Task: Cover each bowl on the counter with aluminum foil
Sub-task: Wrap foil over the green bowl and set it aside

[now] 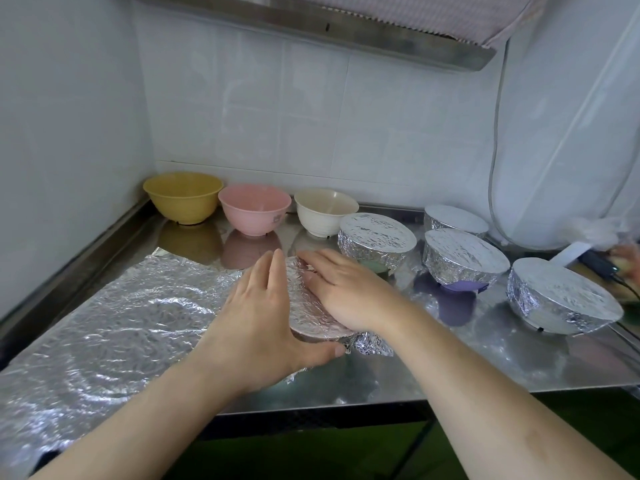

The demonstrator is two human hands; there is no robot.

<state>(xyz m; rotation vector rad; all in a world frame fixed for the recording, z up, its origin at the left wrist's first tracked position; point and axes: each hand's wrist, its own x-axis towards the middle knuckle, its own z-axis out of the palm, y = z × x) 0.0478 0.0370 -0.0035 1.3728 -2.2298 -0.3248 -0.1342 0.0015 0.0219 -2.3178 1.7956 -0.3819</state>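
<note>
Bowl in hand: foil-wrapped bowl sits near the middle of the steel desk, between the two hands; its top is drum-flat, and the skirt at the near side is still bunched and loose.
Why here: it stands just beside the spare foil sheet spread to the left, likely so each piece is close by when wanted.
Left hand: fingers straight and together, palm against the bowl's left side, thumb hooked along the near rim; it presses rather than grips, seemingly to steady the bowl and flatten the foil's edge.
Right hand: laid flat on top, fingers spread and slightly bent, holding nothing; it appears to be smoothing the foil down.
Arms: both forearms reach in from the near edge and converge on the bowl.
Done: four covered bowls stand grouped to the right, apart from one another, probably kept out of the working space.
Left to do: yellow bowl, pink bowl and cream bowl wait uncovered in a row at the back wall.
Next, by judgement: crimp the loose near skirt under the rim.
</note>
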